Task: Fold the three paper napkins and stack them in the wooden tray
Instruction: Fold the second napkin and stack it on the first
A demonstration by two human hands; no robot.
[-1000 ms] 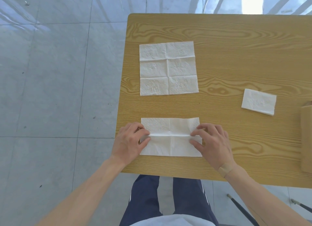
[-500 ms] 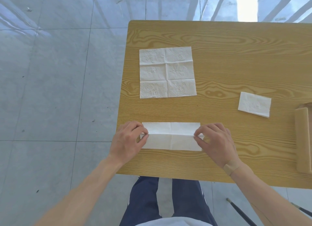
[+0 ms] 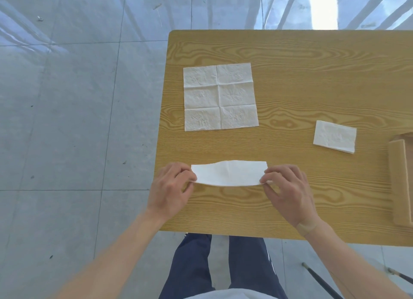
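1. I am pinching the strip [image 3: 229,173], a napkin folded to a long band, at its two short ends, near the front edge of the bench [image 3: 290,59].
2. My left hand [image 3: 171,188] is gripping the left end with its fingers [image 3: 190,178] clenched on the paper.
3. My right hand [image 3: 288,190] is gripping the right end the same way, its fingers [image 3: 267,179] closed on that corner.
4. The strip is bowing upward in the middle, with its front edge curving and lifting off the wood.
5. The open napkin [image 3: 220,96] is lying flat farther back on the bench, creased into six panels, well apart from the strip.
6. The folded napkin [image 3: 334,136] is resting to the right, just beside the tray [image 3: 400,182].
7. The tray is sitting at the right edge of the view, partly cut off; I cannot tell what is lying in it.
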